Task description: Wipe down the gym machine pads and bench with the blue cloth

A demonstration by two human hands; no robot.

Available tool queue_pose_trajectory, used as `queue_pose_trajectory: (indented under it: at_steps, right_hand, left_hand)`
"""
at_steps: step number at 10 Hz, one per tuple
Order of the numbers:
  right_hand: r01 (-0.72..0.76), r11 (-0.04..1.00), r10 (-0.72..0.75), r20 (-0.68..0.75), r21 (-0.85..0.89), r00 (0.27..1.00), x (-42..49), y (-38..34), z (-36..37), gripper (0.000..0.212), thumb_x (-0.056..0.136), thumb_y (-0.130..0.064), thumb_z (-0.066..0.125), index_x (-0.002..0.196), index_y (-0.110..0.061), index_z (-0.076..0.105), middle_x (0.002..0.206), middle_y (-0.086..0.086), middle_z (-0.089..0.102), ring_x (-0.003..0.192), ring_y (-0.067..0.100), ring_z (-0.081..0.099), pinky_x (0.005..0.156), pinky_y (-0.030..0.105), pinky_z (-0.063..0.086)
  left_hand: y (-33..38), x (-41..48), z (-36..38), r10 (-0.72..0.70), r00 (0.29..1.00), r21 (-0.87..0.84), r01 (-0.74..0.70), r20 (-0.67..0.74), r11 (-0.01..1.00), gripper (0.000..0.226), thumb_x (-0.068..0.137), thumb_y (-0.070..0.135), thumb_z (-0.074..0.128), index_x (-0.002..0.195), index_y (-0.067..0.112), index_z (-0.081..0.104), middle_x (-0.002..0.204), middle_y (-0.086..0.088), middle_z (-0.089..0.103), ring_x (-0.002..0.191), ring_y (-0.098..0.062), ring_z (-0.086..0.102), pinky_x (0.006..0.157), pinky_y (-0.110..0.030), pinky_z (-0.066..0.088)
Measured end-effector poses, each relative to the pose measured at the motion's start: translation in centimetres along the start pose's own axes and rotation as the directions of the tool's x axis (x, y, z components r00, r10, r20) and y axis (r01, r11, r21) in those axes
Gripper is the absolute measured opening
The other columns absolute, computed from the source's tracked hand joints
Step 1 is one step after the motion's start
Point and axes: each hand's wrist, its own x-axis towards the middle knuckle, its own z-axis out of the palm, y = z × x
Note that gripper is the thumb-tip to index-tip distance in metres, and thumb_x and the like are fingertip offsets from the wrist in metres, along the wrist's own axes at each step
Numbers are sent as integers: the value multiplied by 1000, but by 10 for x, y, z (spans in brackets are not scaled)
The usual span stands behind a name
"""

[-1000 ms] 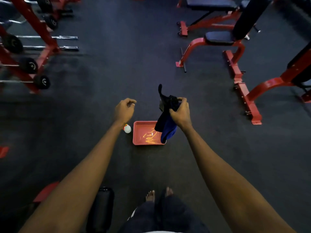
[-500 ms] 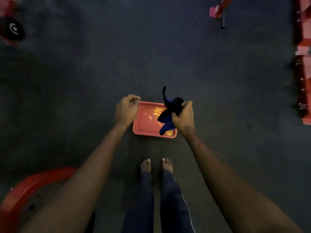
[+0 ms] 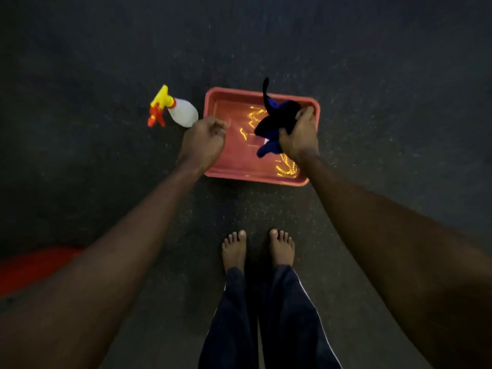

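Dark speckled floor (image 3: 372, 75) fills the view; blurred red shape (image 3: 34, 265) at lower-left edge, kind cannot be told. Dark trousers (image 3: 266, 315) and bare feet (image 3: 234, 251) at bottom centre, toes toward the red tray (image 3: 255, 179), which sits on the floor just ahead, yellow glints across its bottom. Spray bottle (image 3: 181, 113), white body and yellow-red trigger, lies on its side just left of the tray. Right hand (image 3: 299, 139) grips the bunched blue cloth (image 3: 277, 121) above the tray's right half. Left hand (image 3: 203, 142) over the tray's left rim, fingers curled in, holding nothing
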Motion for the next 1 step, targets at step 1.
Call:
queue_pose_trajectory:
  at_steps: [1]
  right_hand:
    - [-67, 993, 71, 40, -93, 997, 18, 22, 22, 57, 91, -13, 62, 138, 5, 35, 141, 25, 41, 124, 36, 51, 105, 39, 44]
  left_hand:
    - [-6, 19, 15, -1, 1000, 5, 1, 1, 1000, 24, 95, 8, 53, 109, 16, 71, 103, 11, 64, 97, -4, 58, 71, -6, 37]
